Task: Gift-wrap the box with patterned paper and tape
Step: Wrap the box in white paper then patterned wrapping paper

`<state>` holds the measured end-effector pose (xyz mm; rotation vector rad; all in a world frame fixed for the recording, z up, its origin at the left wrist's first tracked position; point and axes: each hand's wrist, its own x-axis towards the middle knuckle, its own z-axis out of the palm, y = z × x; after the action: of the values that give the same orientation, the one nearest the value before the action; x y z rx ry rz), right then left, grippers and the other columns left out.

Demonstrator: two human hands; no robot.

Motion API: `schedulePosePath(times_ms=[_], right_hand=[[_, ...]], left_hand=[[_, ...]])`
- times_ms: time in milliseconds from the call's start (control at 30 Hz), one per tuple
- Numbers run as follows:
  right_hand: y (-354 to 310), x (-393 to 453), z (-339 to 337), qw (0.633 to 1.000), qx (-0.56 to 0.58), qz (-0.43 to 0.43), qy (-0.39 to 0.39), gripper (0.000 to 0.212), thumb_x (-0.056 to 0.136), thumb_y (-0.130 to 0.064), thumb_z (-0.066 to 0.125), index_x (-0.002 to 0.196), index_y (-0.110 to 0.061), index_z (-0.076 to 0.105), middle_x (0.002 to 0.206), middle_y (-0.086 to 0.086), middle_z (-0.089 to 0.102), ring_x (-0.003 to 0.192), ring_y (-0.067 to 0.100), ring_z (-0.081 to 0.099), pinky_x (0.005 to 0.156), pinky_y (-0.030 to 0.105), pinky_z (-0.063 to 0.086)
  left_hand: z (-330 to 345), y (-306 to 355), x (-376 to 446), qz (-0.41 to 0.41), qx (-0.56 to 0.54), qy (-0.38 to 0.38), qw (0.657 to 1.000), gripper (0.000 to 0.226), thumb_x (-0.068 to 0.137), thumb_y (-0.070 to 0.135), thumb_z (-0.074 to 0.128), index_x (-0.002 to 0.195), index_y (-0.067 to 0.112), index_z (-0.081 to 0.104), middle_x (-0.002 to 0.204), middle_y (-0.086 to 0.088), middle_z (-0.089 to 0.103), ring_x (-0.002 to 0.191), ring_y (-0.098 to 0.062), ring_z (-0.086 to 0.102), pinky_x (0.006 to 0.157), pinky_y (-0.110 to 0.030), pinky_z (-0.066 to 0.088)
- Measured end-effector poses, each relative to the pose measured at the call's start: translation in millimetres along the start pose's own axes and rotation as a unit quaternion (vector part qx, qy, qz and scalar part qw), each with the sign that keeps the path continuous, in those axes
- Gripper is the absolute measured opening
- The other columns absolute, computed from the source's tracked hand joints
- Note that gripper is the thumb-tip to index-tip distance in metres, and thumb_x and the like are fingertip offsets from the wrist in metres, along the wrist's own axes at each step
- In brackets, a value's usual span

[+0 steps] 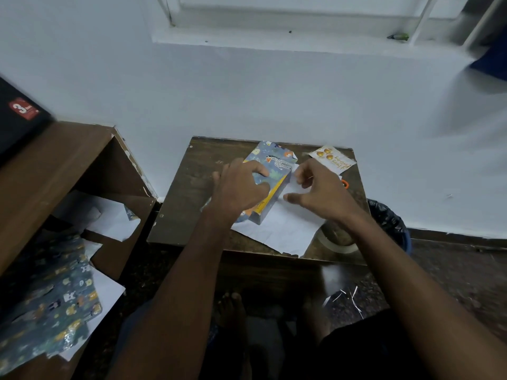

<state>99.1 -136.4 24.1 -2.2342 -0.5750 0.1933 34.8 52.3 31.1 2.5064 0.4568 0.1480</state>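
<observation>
A long box (pixel 270 200) with a yellow side lies on a small wooden table (pixel 189 187), partly covered by blue animal-patterned paper (pixel 277 160). The paper's white underside (pixel 282 229) spreads out to the right and front of the box. My left hand (pixel 241 187) presses down on the paper over the box top, thumb curled against the folded sheet. My right hand (pixel 318 190) pinches the white edge of the paper just right of the box. A roll of clear tape (pixel 338 239) sits at the table's front right corner, partly hidden by my right forearm.
A birthday card (pixel 333 159) with gold balloons lies at the back right, an orange handle (pixel 345 184) beside it. A brown shelf unit (pixel 55 165) at left holds more patterned paper (pixel 52 294) and white sheets. A bin with a black liner (pixel 389 220) stands at right.
</observation>
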Motion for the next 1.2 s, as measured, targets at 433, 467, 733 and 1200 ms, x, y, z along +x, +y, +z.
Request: schedulePosePath(times_ms=[433, 467, 733, 1200], right_hand=[[3.0, -40.8, -18.4, 0.942, -0.207, -0.104, -0.243, 0.078, 0.052, -0.046, 0.101, 0.12, -0.04, 0.061, 0.123, -0.007, 0.041, 0.121, 0.016, 0.029, 0.1, 0.033, 0.031], [2.3, -40.8, -18.0, 0.942, -0.205, -0.105, -0.244, 0.079, 0.053, -0.042, 0.101, 0.121, -0.04, 0.061, 0.124, -0.007, 0.04, 0.121, 0.016, 0.028, 0.101, 0.033, 0.032], [3.8, -39.1, -18.2, 0.94, -0.203, -0.144, -0.235, 0.06, 0.068, -0.02, 0.09, 0.12, -0.04, 0.067, 0.131, -0.008, 0.044, 0.134, 0.018, 0.028, 0.108, 0.032, 0.029], [2.7, -22.7, -18.8, 0.945, -0.211, -0.25, -0.021, 0.019, 0.082, -0.006, 0.078, 0.088, -0.024, 0.075, 0.108, -0.005, 0.064, 0.11, 0.025, 0.053, 0.087, 0.044, 0.047]], left_hand=[[11.5, 8.4, -5.9, -0.035, 0.003, -0.004, 0.999, 0.054, 0.071, 0.044, 0.086, 0.12, 0.036, 0.065, 0.142, 0.001, 0.046, 0.138, -0.027, 0.043, 0.112, -0.045, 0.028], [11.6, 8.7, -6.1, -0.036, 0.001, 0.001, 0.999, 0.054, 0.07, 0.043, 0.086, 0.12, 0.036, 0.066, 0.142, 0.001, 0.047, 0.136, -0.027, 0.044, 0.111, -0.045, 0.029], [11.2, 8.6, -7.2, -0.038, -0.004, 0.003, 0.999, 0.054, 0.07, 0.043, 0.086, 0.12, 0.035, 0.066, 0.143, 0.0, 0.047, 0.135, -0.028, 0.045, 0.11, -0.047, 0.031], [9.9, 8.1, -4.2, -0.036, -0.004, -0.01, 0.999, 0.055, 0.069, 0.039, 0.085, 0.12, 0.034, 0.065, 0.142, -0.001, 0.045, 0.135, -0.028, 0.042, 0.108, -0.047, 0.032]])
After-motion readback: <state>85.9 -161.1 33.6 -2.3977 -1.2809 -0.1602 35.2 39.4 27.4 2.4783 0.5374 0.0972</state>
